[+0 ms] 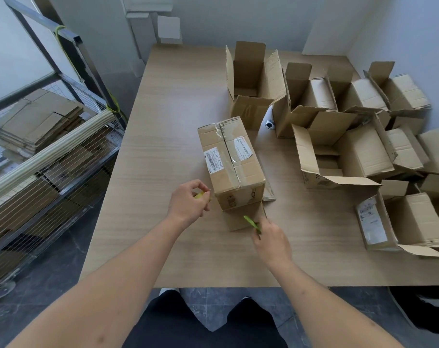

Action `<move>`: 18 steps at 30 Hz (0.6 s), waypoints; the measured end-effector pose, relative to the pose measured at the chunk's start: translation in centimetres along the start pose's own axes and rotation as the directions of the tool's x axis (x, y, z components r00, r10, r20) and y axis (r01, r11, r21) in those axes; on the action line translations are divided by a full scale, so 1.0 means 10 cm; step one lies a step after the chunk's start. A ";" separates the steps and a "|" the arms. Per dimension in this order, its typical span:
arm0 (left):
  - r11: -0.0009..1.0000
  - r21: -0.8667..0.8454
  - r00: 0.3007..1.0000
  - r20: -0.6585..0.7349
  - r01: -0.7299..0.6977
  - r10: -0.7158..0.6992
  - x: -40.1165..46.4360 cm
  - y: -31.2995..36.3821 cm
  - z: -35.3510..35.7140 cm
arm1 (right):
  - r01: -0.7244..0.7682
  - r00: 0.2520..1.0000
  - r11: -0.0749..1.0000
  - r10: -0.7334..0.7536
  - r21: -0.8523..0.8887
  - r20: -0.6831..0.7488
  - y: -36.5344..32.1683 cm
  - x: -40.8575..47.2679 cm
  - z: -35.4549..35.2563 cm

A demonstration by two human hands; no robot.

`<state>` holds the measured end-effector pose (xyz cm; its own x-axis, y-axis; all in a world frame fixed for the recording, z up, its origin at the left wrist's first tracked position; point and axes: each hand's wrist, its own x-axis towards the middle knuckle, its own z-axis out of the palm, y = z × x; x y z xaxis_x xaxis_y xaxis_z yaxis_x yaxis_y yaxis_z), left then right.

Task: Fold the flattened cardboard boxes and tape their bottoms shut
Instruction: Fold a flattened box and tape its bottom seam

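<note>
A brown corrugated cardboard box, folded up and standing bottom-up near the front middle of the pale wood-grain table, has clear tape along its centre seam and white printed labels on both flaps. The left hand hovers just beside the box's near left corner, fingers curled around a small yellow-green object that is mostly hidden. The right hand pinches a slim green tool, probably a cutter, its tip over the flap lying flat at the box's near end. Empty, the box should be light and slide easily, stiff along its edges but easily dented on the panels; holding it by two opposite side walls near the corners looks safest. More open brown cardboard boxes crowd the right side, and flattened cardboard sheets sit stacked on a metal cart at the left.
</note>
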<state>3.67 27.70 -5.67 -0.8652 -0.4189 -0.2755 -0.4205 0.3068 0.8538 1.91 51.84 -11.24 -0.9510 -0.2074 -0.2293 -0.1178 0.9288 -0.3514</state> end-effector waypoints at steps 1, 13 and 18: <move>1.000 -0.013 1.000 0.007 -0.006 0.006 0.01 0.00 0.02 | -0.057 0.998 0.998 0.057 0.003 -0.021 0.07 -0.01 0.01; 0.994 -0.098 0.999 -0.004 -0.046 0.045 0.02 0.03 0.29 | -0.446 0.883 0.883 0.461 0.145 -0.088 0.59 0.18 0.06; 0.995 -0.085 0.999 0.014 -0.047 0.048 -0.01 0.10 0.37 | -0.426 0.893 0.895 0.439 0.131 -0.097 0.52 0.19 0.02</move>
<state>2.36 31.20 -6.38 -0.8882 -0.3917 -0.2403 -0.3547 0.2520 0.9004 -0.47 56.24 -13.70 -0.9289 0.2523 -0.2712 0.3370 0.8795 -0.3360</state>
